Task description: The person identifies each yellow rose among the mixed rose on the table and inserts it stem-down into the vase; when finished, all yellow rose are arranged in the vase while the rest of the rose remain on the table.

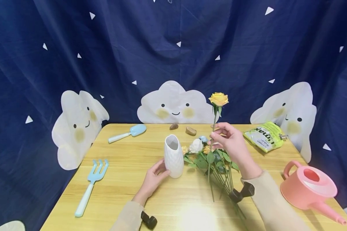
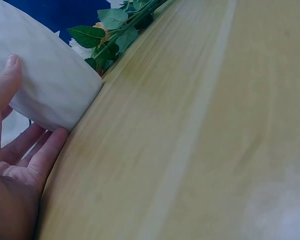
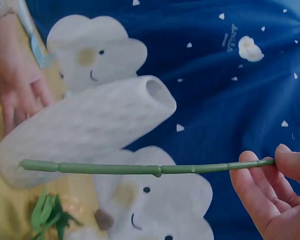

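A white textured vase point(image 1: 174, 162) stands upright on the table, its mouth open at the top. My left hand point(image 1: 154, 179) holds it low on its left side; in the left wrist view the thumb point(image 2: 6, 82) lies along the wall and the other fingers reach round the base. With thumb and fingertips, my right hand point(image 1: 232, 142) pinches the stem of a yellow rose point(image 1: 218, 99), bloom up, right of the vase. The bare green stem point(image 3: 110, 169) hangs below that hand. Behind it lies a bunch of artificial flowers point(image 1: 196, 146), white, yellow and blue, with green leaves and long stems.
A pink watering can point(image 1: 312, 186) stands at the right, with a green bag point(image 1: 266, 136) behind it. Two stones point(image 1: 191, 130) sit at the back edge. To the left lie a blue hand fork point(image 1: 96, 175) and a blue trowel point(image 1: 137, 129).
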`<state>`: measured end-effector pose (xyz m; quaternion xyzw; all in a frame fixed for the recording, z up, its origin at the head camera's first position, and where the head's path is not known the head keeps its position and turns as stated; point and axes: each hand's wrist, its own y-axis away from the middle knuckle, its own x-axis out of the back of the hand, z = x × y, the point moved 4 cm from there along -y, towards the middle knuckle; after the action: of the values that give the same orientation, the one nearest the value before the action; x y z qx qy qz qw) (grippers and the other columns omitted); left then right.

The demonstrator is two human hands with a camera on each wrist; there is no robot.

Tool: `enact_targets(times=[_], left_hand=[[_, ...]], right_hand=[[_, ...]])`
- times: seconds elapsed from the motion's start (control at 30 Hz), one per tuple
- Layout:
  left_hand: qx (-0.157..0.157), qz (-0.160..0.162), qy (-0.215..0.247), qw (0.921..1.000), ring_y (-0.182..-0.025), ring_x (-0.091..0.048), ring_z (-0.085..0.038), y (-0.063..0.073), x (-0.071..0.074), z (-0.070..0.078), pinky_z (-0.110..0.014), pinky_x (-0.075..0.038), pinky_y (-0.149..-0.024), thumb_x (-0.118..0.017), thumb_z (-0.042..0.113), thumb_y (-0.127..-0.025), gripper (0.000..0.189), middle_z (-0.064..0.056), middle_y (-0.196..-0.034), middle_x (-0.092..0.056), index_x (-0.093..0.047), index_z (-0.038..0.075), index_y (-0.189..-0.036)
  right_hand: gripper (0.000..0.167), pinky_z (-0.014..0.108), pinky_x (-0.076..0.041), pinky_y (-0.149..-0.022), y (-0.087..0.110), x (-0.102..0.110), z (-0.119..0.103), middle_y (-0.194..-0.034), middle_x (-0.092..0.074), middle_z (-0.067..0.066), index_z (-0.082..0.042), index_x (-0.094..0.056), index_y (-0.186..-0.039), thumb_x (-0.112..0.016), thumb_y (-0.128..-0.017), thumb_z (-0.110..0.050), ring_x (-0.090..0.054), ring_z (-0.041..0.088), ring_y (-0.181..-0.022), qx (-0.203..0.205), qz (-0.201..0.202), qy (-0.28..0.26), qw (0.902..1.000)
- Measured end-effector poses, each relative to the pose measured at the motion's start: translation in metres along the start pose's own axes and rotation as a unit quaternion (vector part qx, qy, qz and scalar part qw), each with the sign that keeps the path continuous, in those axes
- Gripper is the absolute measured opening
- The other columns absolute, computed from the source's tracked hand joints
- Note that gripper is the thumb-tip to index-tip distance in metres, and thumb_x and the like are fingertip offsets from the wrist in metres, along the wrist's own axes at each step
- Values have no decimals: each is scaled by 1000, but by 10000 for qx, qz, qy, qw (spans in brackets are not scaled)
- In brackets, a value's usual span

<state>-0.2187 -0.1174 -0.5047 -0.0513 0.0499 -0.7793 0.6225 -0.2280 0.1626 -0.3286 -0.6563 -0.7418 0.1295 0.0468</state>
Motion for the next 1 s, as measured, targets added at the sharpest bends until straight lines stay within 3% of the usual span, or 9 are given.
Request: enact_targets(times=[0.07,0.3,0.6,0.73,1.0], left_hand=[[3,-14,-12,10000,-118,-49,-29,0,-1,0,-43,-37,-104,-71,13,-83,56,-11,-133,-50,-48,8,-134],[-19,114,-61,9999,-118,-49,-30,2,-2,1,-46,-36,-104,-76,9,-77,63,-10,-133,-51,-49,9,-134],[-108,177,-349,9992,-118,-48,-35,1,-8,7,-51,-42,-96,-79,4,-71,72,-15,-130,-52,-46,6,-135],[-142,233,-694,9972,-116,-49,-34,0,-10,9,-49,-45,-94,-81,9,-71,73,-15,-125,-55,-46,5,-134],[-161,133,-896,9958,-112,-52,-31,0,-11,10,-44,-50,-88,-79,9,-73,70,-14,-120,-57,-45,5,-135]], right_hand=[[19,40,-58,-60,-5,-7,-4,-81,-62,4,-6,-57,-104,-62,-87,1,-67,22,-68,112,46,-24,9999],[24,41,-58,-59,-23,-29,-19,-77,-63,4,7,-52,-108,-62,-86,5,-67,22,-66,717,412,-422,9957],[22,36,-58,-57,-43,-43,-35,-77,-62,7,2,-54,-106,-63,-86,2,-67,23,-65,1177,921,-852,9851],[19,36,-58,-57,-48,-48,-41,-77,-61,7,-5,-56,-102,-63,-86,3,-67,21,-64,1306,1007,-1037,9808],[21,36,-58,-56,-55,-57,-45,-76,-61,8,3,-54,-105,-63,-86,2,-66,24,-64,1633,1079,-1107,9744]])
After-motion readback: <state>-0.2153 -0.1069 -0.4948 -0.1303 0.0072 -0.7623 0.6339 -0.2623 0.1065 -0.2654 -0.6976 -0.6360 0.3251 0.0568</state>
